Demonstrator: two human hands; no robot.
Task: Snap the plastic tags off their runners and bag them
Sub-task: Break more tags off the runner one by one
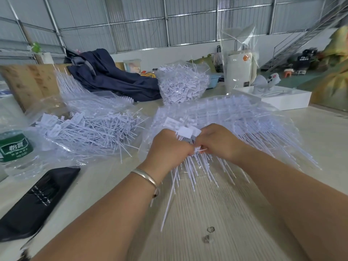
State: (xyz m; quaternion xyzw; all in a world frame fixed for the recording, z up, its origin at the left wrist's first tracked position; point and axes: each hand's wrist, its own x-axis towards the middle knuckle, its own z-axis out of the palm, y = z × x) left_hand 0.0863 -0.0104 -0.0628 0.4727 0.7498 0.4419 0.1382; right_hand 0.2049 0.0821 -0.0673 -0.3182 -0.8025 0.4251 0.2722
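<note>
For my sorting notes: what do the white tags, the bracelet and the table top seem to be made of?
Tags: likely matte white plastic; thin stems bend.
Bracelet: probably metal, silvery; it glints.
Table top: pale wood-grain surface, perhaps laminate; streaks show, the core does not.

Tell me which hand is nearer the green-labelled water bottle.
Left. The left hand grips the bunch of tags mid-table, on the side of the water bottle; the right hand is just beyond it, farther away.

Workshop or warehouse shed: corrugated metal walls (143,25) on steel framing, metal stairs (301,40) at right. Long worktable (207,213) piled with bulk bags of white tags (184,85) and runners (235,113).
</note>
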